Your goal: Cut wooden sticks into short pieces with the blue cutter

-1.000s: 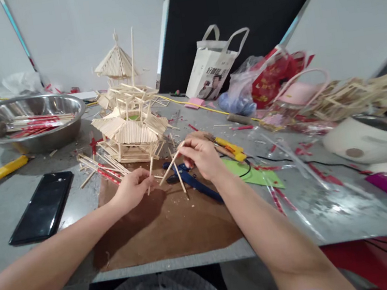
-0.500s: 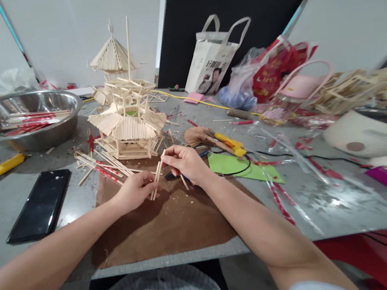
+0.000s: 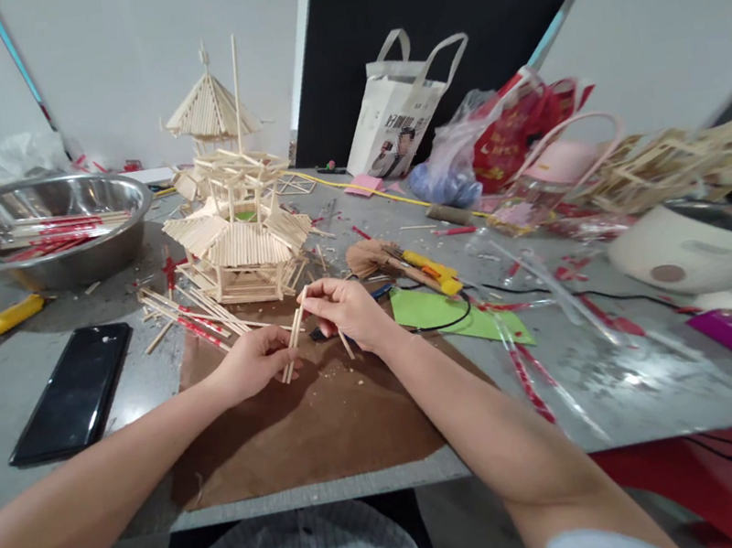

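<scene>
A black phone (image 3: 70, 392) lies at the left of the desk (image 3: 633, 380). The left hand (image 3: 251, 363) pinches the lower ends of 2 thin sticks (image 3: 293, 341) over the brown mat (image 3: 306, 422); the right hand (image 3: 344, 310) grips their upper ends, before the stick pagoda (image 3: 238, 229).

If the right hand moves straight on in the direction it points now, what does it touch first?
Probably the left hand: the right hand points leftward, both pinching the same wooden sticks. Depth seems equal.
</scene>
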Demonstrator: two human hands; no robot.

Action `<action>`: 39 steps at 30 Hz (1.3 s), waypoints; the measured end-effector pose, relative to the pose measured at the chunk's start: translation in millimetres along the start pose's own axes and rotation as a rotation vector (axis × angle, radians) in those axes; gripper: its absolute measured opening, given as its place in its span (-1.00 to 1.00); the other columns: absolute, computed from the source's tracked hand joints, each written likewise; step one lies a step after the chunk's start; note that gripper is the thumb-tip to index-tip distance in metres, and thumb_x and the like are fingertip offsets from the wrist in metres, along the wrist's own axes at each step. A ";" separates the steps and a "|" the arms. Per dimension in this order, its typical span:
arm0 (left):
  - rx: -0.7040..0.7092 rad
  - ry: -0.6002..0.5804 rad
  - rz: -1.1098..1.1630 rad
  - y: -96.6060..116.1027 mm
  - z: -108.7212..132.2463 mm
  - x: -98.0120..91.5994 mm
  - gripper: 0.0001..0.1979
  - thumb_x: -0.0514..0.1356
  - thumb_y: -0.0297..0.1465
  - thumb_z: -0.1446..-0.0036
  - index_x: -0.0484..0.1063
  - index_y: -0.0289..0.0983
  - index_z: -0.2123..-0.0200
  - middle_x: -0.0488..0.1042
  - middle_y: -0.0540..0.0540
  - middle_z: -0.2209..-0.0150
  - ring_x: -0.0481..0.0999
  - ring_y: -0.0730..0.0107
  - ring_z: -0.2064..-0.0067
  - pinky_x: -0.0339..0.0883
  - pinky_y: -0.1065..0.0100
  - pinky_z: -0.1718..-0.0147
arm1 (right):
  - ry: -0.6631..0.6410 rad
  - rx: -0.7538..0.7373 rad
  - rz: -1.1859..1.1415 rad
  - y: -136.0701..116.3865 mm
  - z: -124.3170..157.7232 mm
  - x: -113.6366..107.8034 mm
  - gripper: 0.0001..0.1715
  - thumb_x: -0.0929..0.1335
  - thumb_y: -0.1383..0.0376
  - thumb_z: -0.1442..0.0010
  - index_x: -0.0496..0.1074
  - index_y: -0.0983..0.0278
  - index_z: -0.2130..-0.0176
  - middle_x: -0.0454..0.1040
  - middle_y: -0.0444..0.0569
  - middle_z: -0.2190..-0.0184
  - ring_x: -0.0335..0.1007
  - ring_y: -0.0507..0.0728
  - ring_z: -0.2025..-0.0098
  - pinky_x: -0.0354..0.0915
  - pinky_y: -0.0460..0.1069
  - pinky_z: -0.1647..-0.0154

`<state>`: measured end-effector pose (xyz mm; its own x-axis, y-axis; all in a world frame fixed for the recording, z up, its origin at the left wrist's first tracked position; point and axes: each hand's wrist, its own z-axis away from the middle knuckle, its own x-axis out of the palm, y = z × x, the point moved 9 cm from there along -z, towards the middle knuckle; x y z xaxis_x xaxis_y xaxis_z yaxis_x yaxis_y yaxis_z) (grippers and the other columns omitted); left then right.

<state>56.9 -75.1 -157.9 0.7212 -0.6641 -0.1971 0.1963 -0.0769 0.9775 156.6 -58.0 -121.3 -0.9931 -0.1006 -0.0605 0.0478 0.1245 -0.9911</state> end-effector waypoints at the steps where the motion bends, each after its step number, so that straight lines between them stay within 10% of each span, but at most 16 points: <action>1: -0.001 -0.004 -0.001 -0.3 -0.1 0.2 -0.83 0.12 -0.32 0.06 0.30 -0.34 0.47 0.42 -0.02 0.55 0.39 0.51 0.55 0.27 0.44 0.54 | -0.002 0.006 0.000 0.1 0.3 0.5 -0.73 0.35 0.17 0.10 0.32 0.32 0.43 0.34 -0.20 0.58 0.10 -0.16 0.76 0.02 -0.20 0.79; 19: 0.189 0.074 -0.487 14.6 3.0 -4.4 -0.87 0.05 -0.38 0.00 0.34 -0.30 0.49 0.37 0.02 0.56 0.30 0.52 0.51 0.14 0.49 0.50 | -0.106 -0.052 0.079 -13.6 7.8 15.7 -0.77 0.35 0.24 0.10 0.30 0.30 0.39 0.28 -0.22 0.55 0.10 -0.15 0.69 0.12 -0.19 0.72; 39: 0.184 0.017 -0.459 15.0 4.3 1.3 -0.83 0.05 -0.34 -0.01 0.36 -0.30 0.48 0.39 0.02 0.55 0.32 0.51 0.50 0.16 0.50 0.49 | -0.162 -0.021 0.082 -9.8 10.4 22.5 -0.75 0.34 0.31 0.10 0.27 0.29 0.33 0.45 -0.10 0.43 0.28 -0.08 0.59 0.17 -0.21 0.73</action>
<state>57.9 -80.3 -143.2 0.5983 -0.5189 -0.6105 0.3773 -0.4897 0.7860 134.9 -71.8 -114.2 -0.9557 -0.2466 -0.1610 0.1239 0.1594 -0.9794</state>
